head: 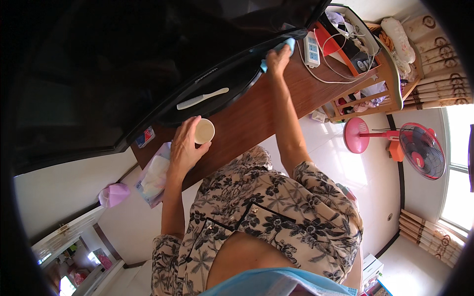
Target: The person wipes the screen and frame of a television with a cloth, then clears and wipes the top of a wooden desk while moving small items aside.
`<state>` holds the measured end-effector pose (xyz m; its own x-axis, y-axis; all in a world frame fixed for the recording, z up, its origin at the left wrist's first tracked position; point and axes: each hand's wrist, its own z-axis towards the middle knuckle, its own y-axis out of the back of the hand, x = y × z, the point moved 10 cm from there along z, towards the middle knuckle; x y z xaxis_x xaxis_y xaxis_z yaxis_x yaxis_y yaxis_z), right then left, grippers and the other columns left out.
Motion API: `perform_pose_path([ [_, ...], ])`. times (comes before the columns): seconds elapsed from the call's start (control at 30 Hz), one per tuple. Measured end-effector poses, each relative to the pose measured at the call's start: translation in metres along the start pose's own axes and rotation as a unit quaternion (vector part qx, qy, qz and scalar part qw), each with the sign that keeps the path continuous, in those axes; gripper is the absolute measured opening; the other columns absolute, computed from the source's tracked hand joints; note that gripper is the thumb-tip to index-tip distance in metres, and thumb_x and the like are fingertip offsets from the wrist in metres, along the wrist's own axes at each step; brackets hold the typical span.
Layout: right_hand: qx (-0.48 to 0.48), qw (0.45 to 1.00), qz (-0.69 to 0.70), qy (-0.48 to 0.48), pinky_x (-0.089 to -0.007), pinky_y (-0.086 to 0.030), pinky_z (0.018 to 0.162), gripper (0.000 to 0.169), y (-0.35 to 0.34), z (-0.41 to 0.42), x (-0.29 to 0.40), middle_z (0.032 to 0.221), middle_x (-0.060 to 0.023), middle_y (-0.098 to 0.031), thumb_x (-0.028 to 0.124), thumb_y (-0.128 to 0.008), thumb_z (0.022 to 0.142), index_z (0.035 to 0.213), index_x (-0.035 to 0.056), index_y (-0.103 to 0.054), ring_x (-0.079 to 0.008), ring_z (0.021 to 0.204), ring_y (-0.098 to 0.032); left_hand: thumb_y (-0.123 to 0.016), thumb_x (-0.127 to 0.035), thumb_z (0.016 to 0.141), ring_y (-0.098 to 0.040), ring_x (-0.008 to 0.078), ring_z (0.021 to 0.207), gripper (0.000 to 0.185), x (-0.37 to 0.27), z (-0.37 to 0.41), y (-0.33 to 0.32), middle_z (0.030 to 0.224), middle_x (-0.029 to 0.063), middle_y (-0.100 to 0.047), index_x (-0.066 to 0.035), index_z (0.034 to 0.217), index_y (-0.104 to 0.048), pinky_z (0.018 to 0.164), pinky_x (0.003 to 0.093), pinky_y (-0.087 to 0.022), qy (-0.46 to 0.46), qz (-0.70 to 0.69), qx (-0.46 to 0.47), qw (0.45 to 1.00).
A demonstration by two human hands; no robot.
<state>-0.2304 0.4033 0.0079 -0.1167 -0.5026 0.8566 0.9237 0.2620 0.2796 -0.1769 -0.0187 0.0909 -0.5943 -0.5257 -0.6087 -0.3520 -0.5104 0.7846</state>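
Note:
My left hand (187, 146) is closed around a pale paper cup (204, 131), whose open mouth faces up at me. The cup is at the brown wooden tabletop (237, 122), beside the black television stand (222, 94). A cream comb (203, 98) lies on that stand, under the wide black television (111, 74). Farther off, my right hand (278, 61) grips a light-blue cloth (289, 45) and presses it at the right end of the stand, by the television's lower edge. The fingers partly hide the cloth.
A white power strip (311, 50) with cables lies just right of the cloth, beside an orange-and-black box (351, 40). A tissue pack (155, 175) and a small red-and-blue packet (145, 137) sit at the left end. A wooden crib (392, 74) and a pink fan (418, 148) stand to the right.

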Motion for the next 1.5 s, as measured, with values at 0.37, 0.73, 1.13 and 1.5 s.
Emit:
perform_pose_path([
  [0.37, 0.19, 0.915, 0.285, -0.215, -0.0312, -0.051, 0.084, 0.042, -0.012, -0.081, 0.018, 0.105, -0.0052, -0.065, 0.019, -0.08, 0.089, 0.12, -0.0003, -0.06, -0.0165, 0.096, -0.061, -0.088, -0.03, 0.08, -0.034, 0.0373, 0.145, 0.098, 0.027, -0.086, 0.215, 0.156, 0.0265, -0.031, 0.003, 0.153, -0.032, 0.119, 0.0496, -0.03, 0.019, 0.324, -0.561, 0.761],
  [0.73, 0.354, 0.921, -0.153, 0.053, -0.0449, -0.055, 0.084, 0.055, 0.052, -0.096, 0.06, 0.108, -0.0191, -0.065, 0.018, -0.088, 0.075, 0.119, -0.0014, -0.061, -0.0396, 0.1, -0.065, -0.074, -0.038, 0.094, -0.048, 0.0204, 0.083, 0.053, 0.219, -0.148, 0.261, 0.092, 0.0139, -0.057, 0.011, 0.094, -0.053, 0.078, 0.038, -0.047, 0.149, -0.102, -0.668, 0.722],
  [1.13, 0.37, 0.886, -0.139, 0.241, -0.0468, -0.048, 0.087, 0.05, 0.047, -0.122, 0.1, 0.108, -0.017, -0.05, 0.018, -0.087, 0.073, 0.11, 0.0011, -0.057, -0.0377, 0.103, -0.055, -0.066, -0.027, 0.081, -0.052, 0.0216, 0.066, 0.035, 0.157, -0.142, 0.274, 0.079, 0.0094, -0.054, 0.002, 0.078, -0.046, 0.058, 0.0363, -0.052, 0.092, -0.181, -0.748, 0.632],
  [1.5, 0.462, 0.86, -0.092, 0.197, -0.0468, -0.049, 0.087, 0.057, 0.015, -0.128, 0.077, 0.112, -0.0219, -0.054, 0.023, -0.09, 0.073, 0.112, -0.0033, -0.057, -0.0422, 0.102, -0.056, -0.067, -0.02, 0.082, -0.053, 0.0208, 0.065, 0.03, 0.177, -0.17, 0.27, 0.076, 0.0107, -0.057, 0.004, 0.077, -0.05, 0.059, 0.0365, -0.053, 0.181, -0.163, -0.764, 0.598],
])
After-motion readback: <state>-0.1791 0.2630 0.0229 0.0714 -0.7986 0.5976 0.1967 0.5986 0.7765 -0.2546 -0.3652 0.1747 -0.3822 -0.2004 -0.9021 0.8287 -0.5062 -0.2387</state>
